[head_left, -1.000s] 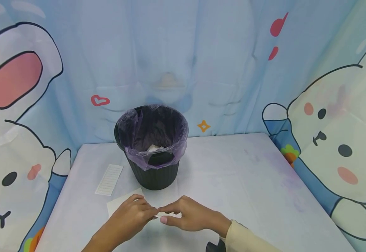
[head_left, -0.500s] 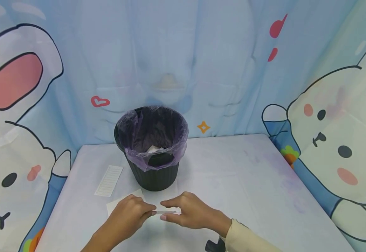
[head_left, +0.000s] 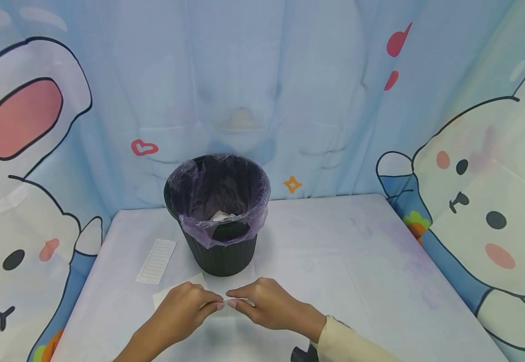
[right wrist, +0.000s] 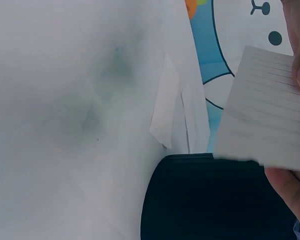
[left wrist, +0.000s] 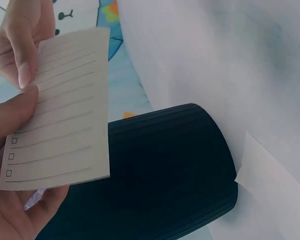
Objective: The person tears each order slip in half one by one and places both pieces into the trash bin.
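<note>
White checklist slip (left wrist: pixel 69 110) in front of the wastebin (head_left: pixel 221 256): left fingers (head_left: pixel 210 297) pinch it, right fingers (head_left: pixel 246 290) curl round it, apparently positioning; the next move calls for even grip.

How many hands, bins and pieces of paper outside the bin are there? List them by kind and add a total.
Hands: 2, left hand and right hand
Bins: 1, black bin
Visible paper pieces outside it: 3, held sheet, lined slip, partly covered paper
Total: 6
</note>
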{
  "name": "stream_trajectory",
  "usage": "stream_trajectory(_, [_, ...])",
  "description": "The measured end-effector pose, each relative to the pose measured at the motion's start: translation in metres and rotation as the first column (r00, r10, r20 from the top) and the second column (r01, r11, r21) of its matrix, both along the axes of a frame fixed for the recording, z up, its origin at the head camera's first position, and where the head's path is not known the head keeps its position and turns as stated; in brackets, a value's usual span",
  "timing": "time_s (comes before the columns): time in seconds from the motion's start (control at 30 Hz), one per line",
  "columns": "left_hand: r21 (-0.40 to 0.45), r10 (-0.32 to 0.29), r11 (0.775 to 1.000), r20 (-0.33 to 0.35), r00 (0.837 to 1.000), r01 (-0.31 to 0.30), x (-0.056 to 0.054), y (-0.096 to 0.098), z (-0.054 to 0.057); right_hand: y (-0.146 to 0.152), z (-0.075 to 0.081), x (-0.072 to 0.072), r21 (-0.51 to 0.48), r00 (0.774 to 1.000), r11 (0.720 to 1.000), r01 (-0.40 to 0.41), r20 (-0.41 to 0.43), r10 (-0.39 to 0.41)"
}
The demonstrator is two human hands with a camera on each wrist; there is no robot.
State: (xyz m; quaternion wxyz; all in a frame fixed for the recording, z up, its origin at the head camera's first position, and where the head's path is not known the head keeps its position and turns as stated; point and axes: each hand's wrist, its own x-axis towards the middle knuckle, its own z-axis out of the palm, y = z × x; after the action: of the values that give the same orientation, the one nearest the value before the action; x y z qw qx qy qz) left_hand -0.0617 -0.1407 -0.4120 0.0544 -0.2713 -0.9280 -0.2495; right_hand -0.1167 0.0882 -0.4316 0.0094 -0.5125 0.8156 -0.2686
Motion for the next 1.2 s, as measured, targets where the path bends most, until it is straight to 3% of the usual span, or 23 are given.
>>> stream_trajectory(0.27, [0.068, -0.011, 0.998, 0.159, 0.987, 0.000, -0.003, -0.001, 0.003, -0.007, -0.001, -0.003, -0.037, 0.999, 0.999, -0.040, -0.002, 0.040])
stream_trajectory(0.43, [0.086, -0.021, 0.996, 0.175, 0.984, 0.007, -0.003, -0.002, 0.003, -0.008, 0.001, -0.005, -0.047, 0.998, 0.998, -0.050, 0.024, 0.051])
stream_trajectory(0.8, [0.051, -0.028, 0.998, 0.024, 0.999, 0.026, -0.005, -0.002, 0.006, -0.010, 0.009, -0.008, -0.061, 0.999, 0.998, -0.030, 0.040, 0.032])
stream_trajectory(1.2, [-0.038, -0.044, 0.999, -0.146, 0.988, 0.039, -0.009, -0.004, 0.007, -0.012, 0.013, -0.007, -0.112, 0.990, 0.994, -0.010, 0.139, 0.025])
